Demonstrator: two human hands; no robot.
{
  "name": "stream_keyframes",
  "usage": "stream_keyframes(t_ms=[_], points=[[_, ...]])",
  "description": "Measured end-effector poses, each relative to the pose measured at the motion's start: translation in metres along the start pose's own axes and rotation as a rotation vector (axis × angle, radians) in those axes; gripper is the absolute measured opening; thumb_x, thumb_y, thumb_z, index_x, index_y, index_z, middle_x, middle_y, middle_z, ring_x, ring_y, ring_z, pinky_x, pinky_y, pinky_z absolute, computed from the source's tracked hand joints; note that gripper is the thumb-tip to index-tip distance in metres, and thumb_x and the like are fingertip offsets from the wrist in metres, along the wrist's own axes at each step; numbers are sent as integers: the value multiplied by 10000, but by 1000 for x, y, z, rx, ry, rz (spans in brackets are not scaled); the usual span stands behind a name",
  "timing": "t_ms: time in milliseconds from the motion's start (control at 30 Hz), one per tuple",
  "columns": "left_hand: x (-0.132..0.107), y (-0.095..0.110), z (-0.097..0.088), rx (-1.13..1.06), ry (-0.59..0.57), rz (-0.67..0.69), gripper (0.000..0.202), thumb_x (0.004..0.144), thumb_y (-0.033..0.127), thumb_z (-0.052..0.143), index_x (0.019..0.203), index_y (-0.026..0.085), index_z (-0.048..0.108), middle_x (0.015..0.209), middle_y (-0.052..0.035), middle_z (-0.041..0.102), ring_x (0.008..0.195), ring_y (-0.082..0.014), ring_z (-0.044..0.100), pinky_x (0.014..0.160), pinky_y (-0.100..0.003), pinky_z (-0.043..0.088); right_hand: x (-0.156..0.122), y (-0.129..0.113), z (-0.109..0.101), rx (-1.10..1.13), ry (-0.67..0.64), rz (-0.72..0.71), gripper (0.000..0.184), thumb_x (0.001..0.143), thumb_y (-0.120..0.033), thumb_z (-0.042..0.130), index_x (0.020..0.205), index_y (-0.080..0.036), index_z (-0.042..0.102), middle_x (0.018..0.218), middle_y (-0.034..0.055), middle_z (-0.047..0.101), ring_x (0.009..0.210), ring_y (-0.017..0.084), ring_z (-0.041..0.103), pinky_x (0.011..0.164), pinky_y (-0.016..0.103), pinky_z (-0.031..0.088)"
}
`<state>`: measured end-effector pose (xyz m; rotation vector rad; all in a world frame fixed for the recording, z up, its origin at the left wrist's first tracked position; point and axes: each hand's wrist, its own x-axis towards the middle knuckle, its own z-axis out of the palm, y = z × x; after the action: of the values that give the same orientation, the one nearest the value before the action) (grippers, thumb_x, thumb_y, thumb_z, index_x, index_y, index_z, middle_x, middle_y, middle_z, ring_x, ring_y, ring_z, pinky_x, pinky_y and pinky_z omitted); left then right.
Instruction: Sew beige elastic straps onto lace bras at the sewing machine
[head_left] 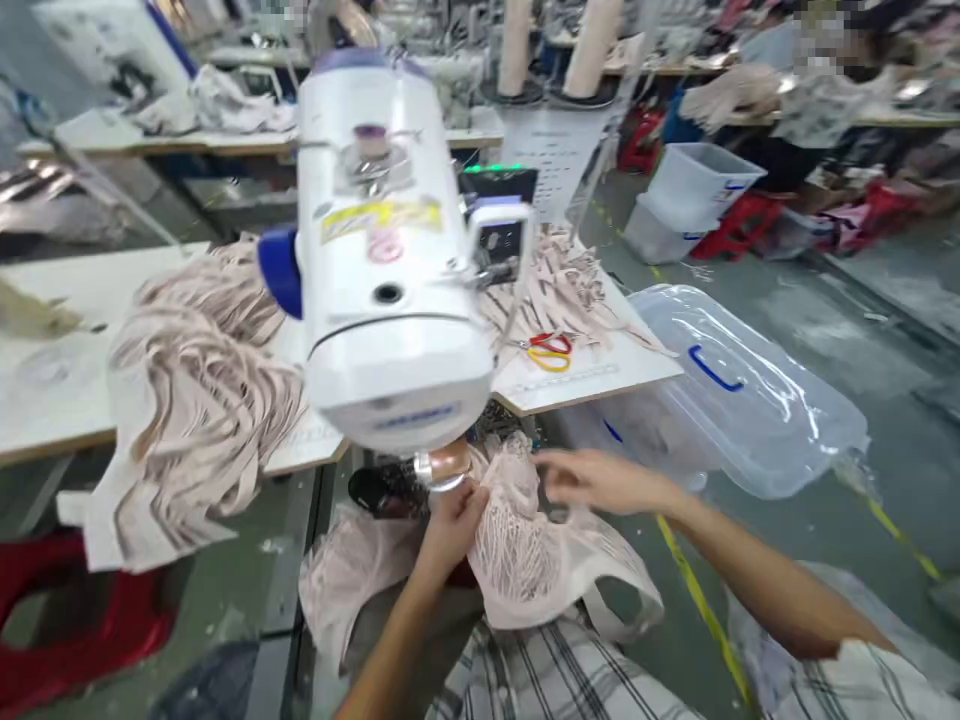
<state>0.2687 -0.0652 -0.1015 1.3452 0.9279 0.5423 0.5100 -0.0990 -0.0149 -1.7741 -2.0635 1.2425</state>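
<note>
A pale pink lace bra (517, 550) hangs below the head of a white sewing machine (397, 360), over my lap. My left hand (457, 520) is closed on the bra's fabric beside the machine's metal arm end (444, 465). Just right of the bra's upper edge is my right hand (592, 480), slightly blurred, its index finger stretched out and the others loosely bent; I see nothing held in it. The other cup (360, 570) drapes down to the left of my left forearm. The machine's head hides the needle area.
Left of the machine, a heap of pink fabric strips (217, 390) hangs over the table edge. More pink pieces (562, 290) and red-yellow scissors (550, 352) lie on the right-hand table. A clear lidded bin (750, 390) stands at the right; a red stool (90, 610) is lower left.
</note>
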Motion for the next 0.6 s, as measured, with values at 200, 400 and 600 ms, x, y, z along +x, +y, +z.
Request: stream_keyframes(t_ms=[200,400,600], points=[[-13,11,24,218,64,28,485,865,637,448,614,237,340,585,53,340,573,-126,358,555,-254,286,127,24,-74,-249,699,317,315,980,-288,459,1226,-147,599,1277,163,626,1153,262,583,884,326,460],[-34,11,28,310,113,142,454,974,585,359,724,217,450,628,33,447,586,-129,422,572,-251,321,186,35,-117,-180,716,414,232,889,-172,557,1070,-139,698,1153,158,685,1074,264,594,886,324,439],[-36,10,29,379,142,174,481,990,598,316,788,215,525,683,-20,549,640,-165,512,619,-282,378,185,35,-114,-1,838,305,232,851,-201,626,1064,-130,686,1243,192,606,1175,304,503,987,385,378]])
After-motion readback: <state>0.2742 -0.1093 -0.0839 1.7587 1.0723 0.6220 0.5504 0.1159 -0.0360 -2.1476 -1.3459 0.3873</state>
